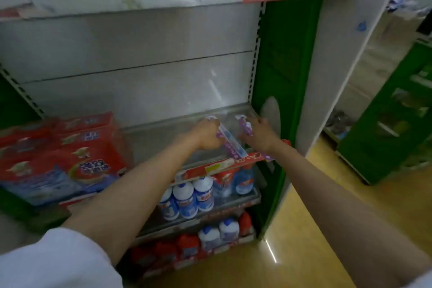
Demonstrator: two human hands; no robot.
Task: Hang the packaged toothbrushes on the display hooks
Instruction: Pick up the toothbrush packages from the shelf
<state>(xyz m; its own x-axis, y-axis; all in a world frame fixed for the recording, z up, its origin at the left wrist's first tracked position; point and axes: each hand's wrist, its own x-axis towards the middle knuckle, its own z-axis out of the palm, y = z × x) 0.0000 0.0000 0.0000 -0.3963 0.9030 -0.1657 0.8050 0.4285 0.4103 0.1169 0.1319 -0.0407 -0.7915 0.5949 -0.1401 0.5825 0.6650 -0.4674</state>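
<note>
Boxes point(63, 159) left on shelf point(163, 133), toothbrush packs point(231, 142) right on it, bottles point(194, 196) on shelf below

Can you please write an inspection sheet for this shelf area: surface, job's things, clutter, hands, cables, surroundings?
Surface: metal shelf, right part bare.
Job's things: two purple toothbrush packs, left pack, right pack; display hooks not seen.
Clutter: red boxes on the shelf's left; white bottles one shelf below.
Hands: left hand grips the left pack; right hand rests on the right pack, grip unclear.
Cables: nothing seen.
Surroundings: green side panel, yellow floor.
</note>
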